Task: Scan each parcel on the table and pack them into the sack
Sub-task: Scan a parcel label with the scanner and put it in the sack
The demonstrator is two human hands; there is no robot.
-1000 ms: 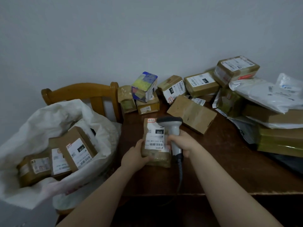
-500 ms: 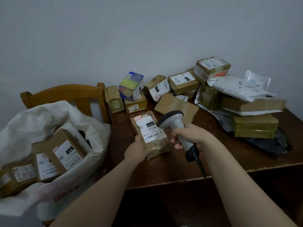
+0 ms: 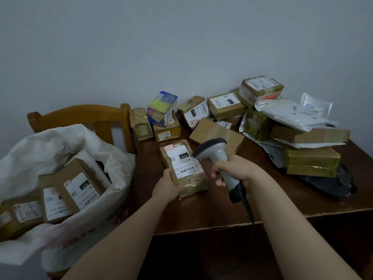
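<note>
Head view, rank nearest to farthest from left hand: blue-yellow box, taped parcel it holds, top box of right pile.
1. taped parcel: gripped in the left hand, front.
2. blue-yellow box: farther back, slightly left.
3. top box: back right, highest on the pile.

Glossy tape is seen over the cardboard parcel (image 3: 184,168); the table (image 3: 282,199) is dark wood; the sack (image 3: 50,142) is woven plastic.

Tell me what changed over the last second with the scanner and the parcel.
The right hand drew the scanner back to the right, off the parcel, clearing its label. The left hand still grips the parcel; nothing went into the sack.
</note>
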